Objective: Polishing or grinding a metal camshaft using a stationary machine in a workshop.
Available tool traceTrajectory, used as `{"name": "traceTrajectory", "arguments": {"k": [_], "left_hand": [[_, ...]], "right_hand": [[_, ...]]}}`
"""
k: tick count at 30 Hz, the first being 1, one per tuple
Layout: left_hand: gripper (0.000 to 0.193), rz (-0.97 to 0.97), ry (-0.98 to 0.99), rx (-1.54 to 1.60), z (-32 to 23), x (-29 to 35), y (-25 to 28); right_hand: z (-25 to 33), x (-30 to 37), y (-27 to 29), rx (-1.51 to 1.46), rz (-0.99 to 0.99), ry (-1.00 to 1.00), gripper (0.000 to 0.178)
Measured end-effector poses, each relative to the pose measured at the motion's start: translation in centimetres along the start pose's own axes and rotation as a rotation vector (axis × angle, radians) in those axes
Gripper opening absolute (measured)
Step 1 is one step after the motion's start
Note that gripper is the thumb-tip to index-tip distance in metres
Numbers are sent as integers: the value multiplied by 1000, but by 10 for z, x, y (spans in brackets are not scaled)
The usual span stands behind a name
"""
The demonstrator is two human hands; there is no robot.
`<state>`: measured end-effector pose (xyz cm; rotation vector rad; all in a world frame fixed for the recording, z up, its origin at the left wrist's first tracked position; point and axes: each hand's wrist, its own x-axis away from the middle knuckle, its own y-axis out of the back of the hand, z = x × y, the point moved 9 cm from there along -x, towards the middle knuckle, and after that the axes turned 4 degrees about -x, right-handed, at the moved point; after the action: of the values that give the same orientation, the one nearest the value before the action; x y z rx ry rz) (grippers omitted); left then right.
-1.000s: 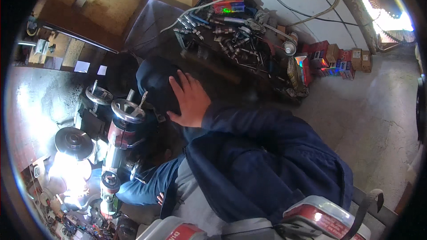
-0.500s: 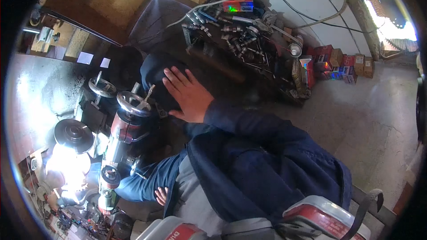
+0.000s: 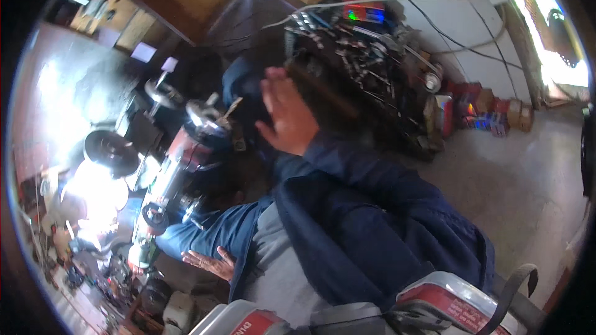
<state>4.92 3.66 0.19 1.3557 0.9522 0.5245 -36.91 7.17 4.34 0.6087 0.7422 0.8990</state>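
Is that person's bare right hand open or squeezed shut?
Open: the bare right hand has its fingers stretched out and thumb apart, with nothing seen in it.

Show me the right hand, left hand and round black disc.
Right hand (image 3: 290, 116): head view, back of the hand.
Left hand (image 3: 217, 265): head view, middle of the hand.
Round black disc (image 3: 112, 153): head view, its broad face.
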Motion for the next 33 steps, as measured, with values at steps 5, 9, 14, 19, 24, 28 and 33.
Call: {"name": "traceTrajectory", "arguments": {"k": [5, 9, 14, 19, 24, 28, 33], "left_hand": [[89, 212, 40, -166, -5, -16, -7], [83, 37, 379, 87, 10, -32, 48], [83, 6, 370, -50, 7, -11, 47], [86, -113, 525, 119, 16, 2, 61], [86, 256, 490, -93, 26, 11, 15], [70, -178, 558, 240, 50, 13, 69], [71, -319, 628, -152, 60, 29, 85]], "right_hand": [[3, -1, -6, 85, 133, -30, 77], [17, -7, 22, 35, -3, 99, 77], [33, -2, 33, 186, -217, 250, 77], [18, -8, 3, 58, 148, 168, 81], [2, -3, -25, 281, 224, 205, 76], [-4, -24, -2, -107, 310, -89, 72], [33, -21, 38, 134, -272, 186, 70]]}}
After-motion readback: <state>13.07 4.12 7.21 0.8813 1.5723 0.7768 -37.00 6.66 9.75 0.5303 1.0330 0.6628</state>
